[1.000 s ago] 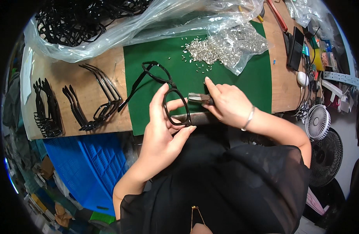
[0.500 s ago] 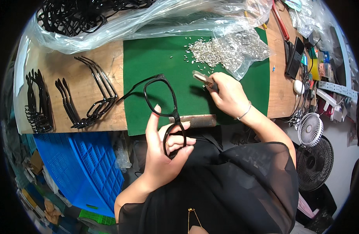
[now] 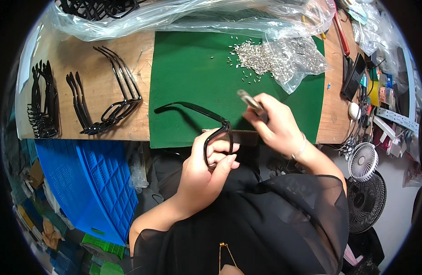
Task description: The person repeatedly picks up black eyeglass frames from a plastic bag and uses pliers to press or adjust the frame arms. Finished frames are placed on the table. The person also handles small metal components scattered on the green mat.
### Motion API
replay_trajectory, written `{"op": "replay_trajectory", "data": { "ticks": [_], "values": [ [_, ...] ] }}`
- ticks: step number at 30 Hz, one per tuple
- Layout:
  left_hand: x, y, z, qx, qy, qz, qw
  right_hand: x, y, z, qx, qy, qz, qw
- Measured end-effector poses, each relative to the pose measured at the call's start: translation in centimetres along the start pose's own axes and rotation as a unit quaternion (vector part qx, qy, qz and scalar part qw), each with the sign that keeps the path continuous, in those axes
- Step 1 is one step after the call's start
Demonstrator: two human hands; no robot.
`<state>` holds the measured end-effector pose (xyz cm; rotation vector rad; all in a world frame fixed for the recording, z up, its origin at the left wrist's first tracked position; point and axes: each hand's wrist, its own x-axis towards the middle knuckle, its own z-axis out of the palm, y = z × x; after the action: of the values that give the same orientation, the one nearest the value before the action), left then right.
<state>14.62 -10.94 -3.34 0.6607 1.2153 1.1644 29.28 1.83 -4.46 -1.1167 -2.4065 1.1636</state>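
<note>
My left hand is closed around the rim of a black eyeglass frame at the front edge of the green mat. One temple of the frame stretches out to the left over the mat; part of the rims is hidden by my fingers. In my right hand is a pair of pliers with silver jaws, slightly blurred. Its jaws point to the upper left, apart from the frame. Beyond lies a heap of small silvery metal pieces, partly under a clear plastic bag.
Several black eyeglass frames stand on the wooden tabletop at left. Plastic sheeting lies across the back. A blue crate stands below left. At right are a phone, cables and fans.
My left hand has turned the eyeglass frame and brought it nearer to me and to the right. My right hand with the pliers has moved slightly right and nearer.
</note>
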Motion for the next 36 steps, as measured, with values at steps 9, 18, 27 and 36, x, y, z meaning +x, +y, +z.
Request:
{"op": "replay_trajectory", "data": {
  "ticks": [9, 18, 27, 36],
  "values": [
    [0.4, -1.0, 2.3, 0.049, 0.031, 0.116, 0.992, -1.2, -3.9, 2.7, 0.408, 0.120, 0.084, 0.901],
    [-0.1, 0.7, 1.1, -0.001, -0.021, 0.042, 0.999, -0.6, -5.0, 0.4, 0.516, -0.025, 0.220, 0.827],
    [-1.9, 3.6, -1.7, -0.145, -0.059, -0.059, 0.986, -1.3, -4.4, -1.7, 0.280, -0.110, 0.050, 0.952],
    [-3.5, 4.1, -2.5, -0.082, -0.094, -0.085, 0.989, -0.8, -3.8, -1.4, 0.097, -0.243, -0.111, 0.959]
  ]
}}
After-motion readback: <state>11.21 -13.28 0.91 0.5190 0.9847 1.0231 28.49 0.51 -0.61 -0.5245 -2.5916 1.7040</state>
